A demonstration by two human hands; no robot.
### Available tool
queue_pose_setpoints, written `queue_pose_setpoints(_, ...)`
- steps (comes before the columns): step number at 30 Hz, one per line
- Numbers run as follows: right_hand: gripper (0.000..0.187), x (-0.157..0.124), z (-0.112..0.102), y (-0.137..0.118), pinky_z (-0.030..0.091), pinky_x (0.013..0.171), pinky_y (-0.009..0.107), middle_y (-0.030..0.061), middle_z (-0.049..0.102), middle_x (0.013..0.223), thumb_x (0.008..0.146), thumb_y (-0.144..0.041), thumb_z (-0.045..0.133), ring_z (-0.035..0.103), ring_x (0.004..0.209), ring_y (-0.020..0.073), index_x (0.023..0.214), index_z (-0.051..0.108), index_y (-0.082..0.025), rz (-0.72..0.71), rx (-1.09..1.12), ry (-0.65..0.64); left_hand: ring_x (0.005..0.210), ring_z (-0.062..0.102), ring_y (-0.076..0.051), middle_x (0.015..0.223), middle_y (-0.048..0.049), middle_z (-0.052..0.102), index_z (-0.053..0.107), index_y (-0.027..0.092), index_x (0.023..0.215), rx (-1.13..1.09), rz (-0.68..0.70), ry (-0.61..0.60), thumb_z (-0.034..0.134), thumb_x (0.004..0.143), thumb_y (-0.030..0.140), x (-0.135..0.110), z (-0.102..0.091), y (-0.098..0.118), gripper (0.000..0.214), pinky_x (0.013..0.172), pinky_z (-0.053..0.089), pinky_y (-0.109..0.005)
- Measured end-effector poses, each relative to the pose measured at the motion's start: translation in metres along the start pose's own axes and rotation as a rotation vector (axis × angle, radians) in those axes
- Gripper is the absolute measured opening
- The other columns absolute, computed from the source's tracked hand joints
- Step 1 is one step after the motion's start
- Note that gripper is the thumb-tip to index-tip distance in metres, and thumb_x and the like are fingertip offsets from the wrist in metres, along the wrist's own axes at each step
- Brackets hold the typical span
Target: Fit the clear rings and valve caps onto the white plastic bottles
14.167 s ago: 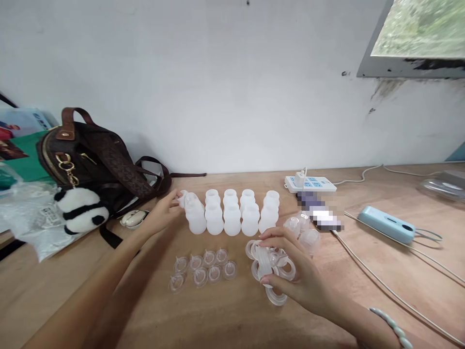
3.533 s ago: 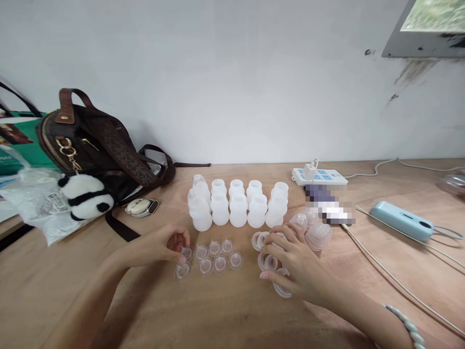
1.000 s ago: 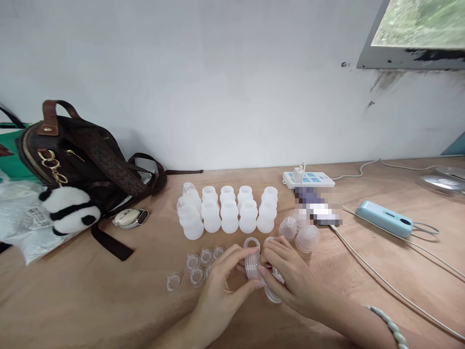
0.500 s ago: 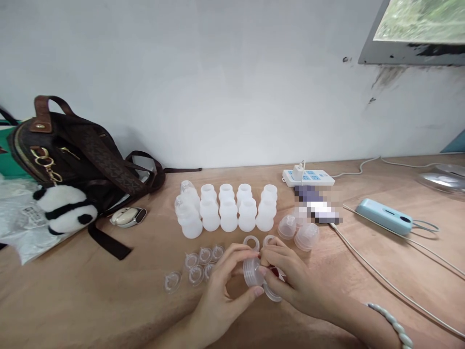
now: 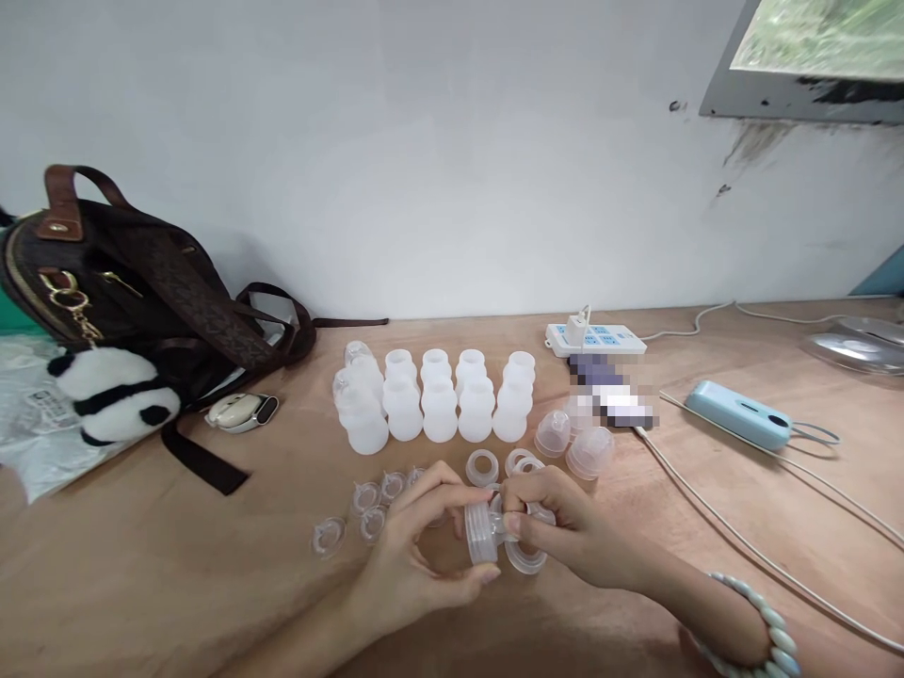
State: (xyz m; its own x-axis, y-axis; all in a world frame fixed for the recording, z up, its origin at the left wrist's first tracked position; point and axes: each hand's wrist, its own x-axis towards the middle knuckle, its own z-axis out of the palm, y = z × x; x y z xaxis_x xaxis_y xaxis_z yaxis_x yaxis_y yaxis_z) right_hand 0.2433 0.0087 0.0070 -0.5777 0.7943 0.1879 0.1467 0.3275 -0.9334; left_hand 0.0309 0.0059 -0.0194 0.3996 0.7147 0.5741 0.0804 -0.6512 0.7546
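My left hand grips a clear ribbed bottle collar ring by its edges, thumb below and fingers above. My right hand pinches the tip of a clear bottle nipple that sticks out of the ring's right side. Behind and below my right hand lie more collar rings, and another ring rests just beyond my fingers. Left of my left hand, several loose clear nipples sit on the table, some partly hidden by that hand.
White bottles stand in rows at the back, two with clear tops. Clear dome caps sit to their right, near a power strip, a blurred phone and a blue power bank. A backpack and a mouse are left.
My right hand has shifted slightly, and the nipple now shows protruding from the collar ring. The ring has turned more side-on. The camera view has shifted a little.
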Motion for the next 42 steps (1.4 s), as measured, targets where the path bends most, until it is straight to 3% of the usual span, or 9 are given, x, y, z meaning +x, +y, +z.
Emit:
queue_pose_setpoints(10, 0.042, 0.0, -0.009, -0.011, 0.035, 0.055, 0.027, -0.0045, 0.046, 0.053, 0.099, -0.043, 0.048, 0.041, 0.054, 0.0125, 0.062, 0.043, -0.022, -0.06, -0.11, 0.022, 0.067, 0.058, -0.016, 0.083, -0.0004, 0.063, 0.065, 0.026, 0.109, 0.118, 0.093, -0.049, 0.087, 0.072, 0.025, 0.014, -0.02, 0.009, 0.043, 0.061, 0.048, -0.025)
queue_pose_setpoints(14, 0.04, -0.002, -0.012, -0.006, 0.037, 0.058, 0.028, -0.0036, 0.047, 0.059, 0.102, -0.04, 0.046, 0.044, 0.059, 0.0132, 0.066, 0.045, -0.022, -0.101, -0.246, 0.02, 0.077, 0.065, -0.018, 0.092, -0.0031, 0.069, 0.064, 0.025, 0.111, 0.071, 0.034, -0.089, 0.086, 0.078, 0.029, 0.014, -0.018, 0.006, 0.04, 0.068, 0.052, -0.026)
queue_pose_setpoints(17, 0.028, -0.007, -0.008, 0.001, 0.043, 0.064, 0.029, -0.0007, 0.056, 0.077, 0.1, -0.044, 0.054, 0.052, 0.071, 0.0155, 0.083, 0.05, -0.022, -0.075, -0.278, 0.052, 0.095, 0.07, -0.02, 0.107, -0.0062, 0.072, 0.063, 0.026, 0.118, 0.096, 0.043, -0.08, 0.083, 0.083, 0.029, 0.013, -0.018, 0.005, 0.041, 0.081, 0.056, -0.029)
queue_pose_setpoints(20, 0.035, -0.013, 0.003, 0.005, 0.049, 0.068, 0.029, 0.0012, 0.059, 0.093, 0.091, -0.049, 0.069, 0.057, 0.081, 0.0177, 0.106, 0.048, -0.025, 0.022, -0.167, 0.071, 0.107, 0.07, -0.022, 0.118, -0.0091, 0.071, 0.061, 0.027, 0.125, 0.213, 0.109, -0.049, 0.08, 0.086, 0.025, 0.013, -0.021, 0.005, 0.043, 0.091, 0.056, -0.033)
queue_pose_setpoints(23, 0.037, -0.014, 0.013, 0.005, 0.049, 0.062, 0.026, 0.0006, 0.06, 0.096, 0.09, -0.044, 0.071, 0.059, 0.081, 0.0169, 0.111, 0.044, -0.028, 0.076, -0.061, 0.11, 0.108, 0.072, -0.024, 0.122, -0.0114, 0.072, 0.057, 0.027, 0.132, 0.337, 0.212, -0.074, 0.075, 0.09, 0.026, 0.012, -0.024, 0.004, 0.045, 0.09, 0.057, -0.034)
queue_pose_setpoints(31, 0.032, -0.009, 0.012, 0.004, 0.054, 0.074, 0.031, 0.0043, 0.066, 0.105, 0.09, -0.029, 0.068, 0.065, 0.093, 0.0197, 0.117, 0.051, -0.026, -0.15, -0.16, 0.187, 0.115, 0.071, -0.027, 0.124, -0.014, 0.074, 0.044, 0.024, 0.148, 0.524, 0.476, -0.188, 0.061, 0.1, 0.033, 0.006, -0.017, -0.003, 0.052, 0.097, 0.055, -0.038)
queue_pose_setpoints(34, 0.03, -0.01, 0.01, 0.008, 0.054, 0.075, 0.031, 0.004, 0.067, 0.105, 0.09, -0.022, 0.063, 0.065, 0.092, 0.0193, 0.118, 0.051, -0.026, -0.148, -0.27, 0.224, 0.123, 0.064, -0.03, 0.13, -0.0164, 0.07, 0.04, 0.018, 0.152, 0.658, 0.435, -0.19, 0.062, 0.098, 0.043, 0.012, -0.025, -0.001, 0.063, 0.105, 0.049, -0.042)
queue_pose_setpoints(39, 0.028, -0.01, 0.008, 0.008, 0.051, 0.063, 0.032, 0.0034, 0.068, 0.093, 0.089, -0.02, 0.059, 0.064, 0.072, 0.0184, 0.115, 0.048, -0.022, -0.192, -0.579, 0.17, 0.116, 0.062, -0.035, 0.133, -0.0162, 0.068, 0.058, 0.019, 0.141, 1.223, 0.199, 0.134, 0.051, 0.101, 0.015, 0.031, -0.039, -0.001, 0.041, 0.1, 0.04, -0.048)
queue_pose_setpoints(42, 0.028, -0.008, 0.006, 0.005, 0.052, 0.064, 0.034, 0.0064, 0.071, 0.097, 0.087, -0.018, 0.058, 0.067, 0.076, 0.0216, 0.114, 0.048, -0.021, -0.227, -0.725, 0.168, 0.121, 0.057, -0.038, 0.141, -0.0194, 0.062, 0.058, 0.014, 0.141, 1.43, 0.05, 0.127, 0.045, 0.101, 0.01, 0.041, -0.042, -0.001, 0.042, 0.096, 0.039, -0.05)
